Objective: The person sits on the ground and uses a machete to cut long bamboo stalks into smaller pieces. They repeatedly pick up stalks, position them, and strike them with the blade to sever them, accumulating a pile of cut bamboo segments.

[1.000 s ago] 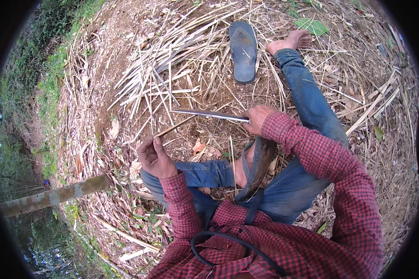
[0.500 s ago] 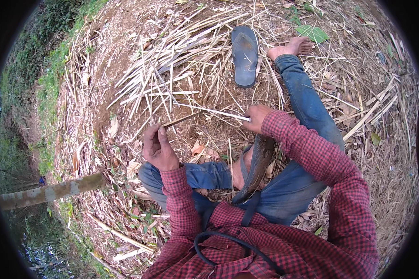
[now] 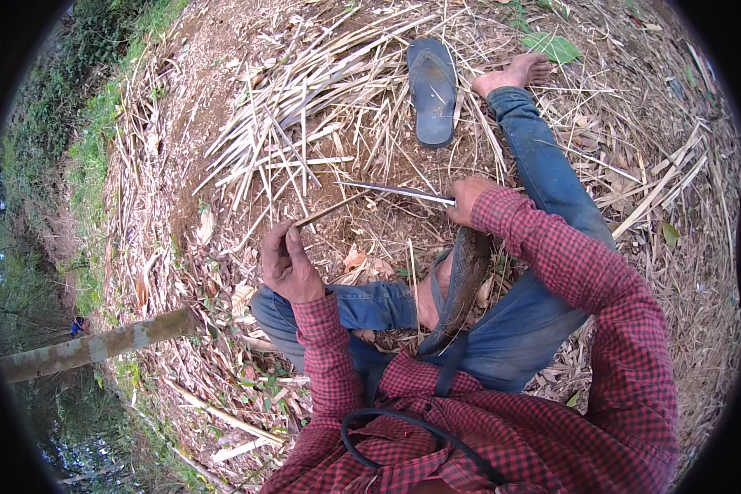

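In my left hand point(image 3: 292, 267), thumb and fingers pinch the near end of a thin brown strip point(image 3: 329, 212), which points up and to the right. My right hand point(image 3: 469, 199) is closed on a knife with a long, narrow grey blade point(image 3: 403, 193); its handle is hidden in the fist. The blade points left, and its tip part lies just beyond the strip's far end. Whether blade and strip touch, I cannot tell. Below the right hand, a dark flip-flop point(image 3: 463, 284) is on my bent foot point(image 3: 428, 303), its sole edge turned up.
A loose pile of pale split strips point(image 3: 305, 107) lies ahead on the dirt. Beside it rests a single grey flip-flop point(image 3: 433, 95). My other foot point(image 3: 514, 74) is bare, stretched out at the upper right. A slim trunk point(image 3: 99, 344) stands at left.
Both hands have shifted slightly right, the right one also a little away from me. The knife blade has turned, from bright white to darker grey. The strip is still in my left hand.
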The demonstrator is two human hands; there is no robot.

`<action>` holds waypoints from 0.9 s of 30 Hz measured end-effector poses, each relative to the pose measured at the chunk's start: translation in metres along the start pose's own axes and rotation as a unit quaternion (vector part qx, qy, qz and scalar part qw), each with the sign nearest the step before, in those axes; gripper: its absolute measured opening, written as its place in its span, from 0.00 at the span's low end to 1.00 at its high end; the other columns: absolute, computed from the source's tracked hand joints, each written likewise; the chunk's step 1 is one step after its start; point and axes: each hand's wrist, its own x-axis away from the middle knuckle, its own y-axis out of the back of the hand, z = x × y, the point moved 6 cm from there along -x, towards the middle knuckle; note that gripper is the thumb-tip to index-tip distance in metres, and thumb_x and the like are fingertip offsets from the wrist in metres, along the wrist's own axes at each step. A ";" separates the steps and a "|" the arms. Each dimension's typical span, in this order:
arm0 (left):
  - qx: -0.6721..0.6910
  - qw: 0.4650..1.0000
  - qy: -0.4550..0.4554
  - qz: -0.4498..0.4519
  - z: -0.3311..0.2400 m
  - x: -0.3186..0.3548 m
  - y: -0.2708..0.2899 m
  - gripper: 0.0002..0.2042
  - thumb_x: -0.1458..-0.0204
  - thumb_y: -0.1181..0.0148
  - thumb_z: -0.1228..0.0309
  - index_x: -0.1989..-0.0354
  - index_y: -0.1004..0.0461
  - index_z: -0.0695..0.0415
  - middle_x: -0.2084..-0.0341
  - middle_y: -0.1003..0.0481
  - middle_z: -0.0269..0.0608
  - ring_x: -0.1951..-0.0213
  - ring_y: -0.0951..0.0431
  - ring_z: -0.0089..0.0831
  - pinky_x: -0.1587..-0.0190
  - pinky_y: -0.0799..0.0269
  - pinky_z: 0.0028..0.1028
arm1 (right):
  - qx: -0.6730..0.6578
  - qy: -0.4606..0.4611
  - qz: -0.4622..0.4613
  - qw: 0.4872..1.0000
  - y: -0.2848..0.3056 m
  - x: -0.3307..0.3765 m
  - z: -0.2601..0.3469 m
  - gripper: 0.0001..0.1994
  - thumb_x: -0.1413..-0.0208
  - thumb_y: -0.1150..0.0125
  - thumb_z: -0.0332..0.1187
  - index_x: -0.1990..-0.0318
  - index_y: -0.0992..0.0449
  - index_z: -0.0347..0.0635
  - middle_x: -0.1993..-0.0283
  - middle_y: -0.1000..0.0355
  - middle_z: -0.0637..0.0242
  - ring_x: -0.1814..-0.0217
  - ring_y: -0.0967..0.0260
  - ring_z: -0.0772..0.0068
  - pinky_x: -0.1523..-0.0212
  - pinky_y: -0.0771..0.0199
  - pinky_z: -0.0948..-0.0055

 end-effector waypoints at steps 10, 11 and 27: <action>0.006 1.000 -0.020 -0.009 -0.002 -0.008 0.003 0.06 0.46 0.46 0.76 0.61 0.28 0.64 0.69 0.27 0.37 0.68 0.29 0.19 0.64 0.33 0.18 | -0.018 0.009 0.048 0.999 0.005 0.016 0.013 0.19 0.52 0.47 0.40 0.56 0.25 0.37 0.63 0.27 0.46 0.59 0.27 0.51 0.52 0.29 0.61; 0.020 1.000 -0.006 -0.009 -0.002 -0.004 0.008 0.06 0.46 0.46 0.76 0.61 0.28 0.64 0.69 0.27 0.37 0.68 0.29 0.19 0.64 0.33 0.18 | -0.026 0.004 0.051 0.998 0.004 0.020 0.017 0.19 0.52 0.47 0.40 0.56 0.25 0.36 0.63 0.27 0.46 0.59 0.27 0.52 0.52 0.29 0.61; 0.032 0.995 0.076 -0.050 0.024 -0.037 0.003 0.12 0.40 0.54 0.64 0.61 0.33 0.62 0.66 0.25 0.46 0.62 0.23 0.30 0.61 0.25 0.23 | 0.001 -0.068 0.036 0.997 0.007 0.007 -0.015 0.20 0.53 0.45 0.41 0.57 0.25 0.37 0.64 0.26 0.46 0.59 0.27 0.51 0.51 0.30 0.62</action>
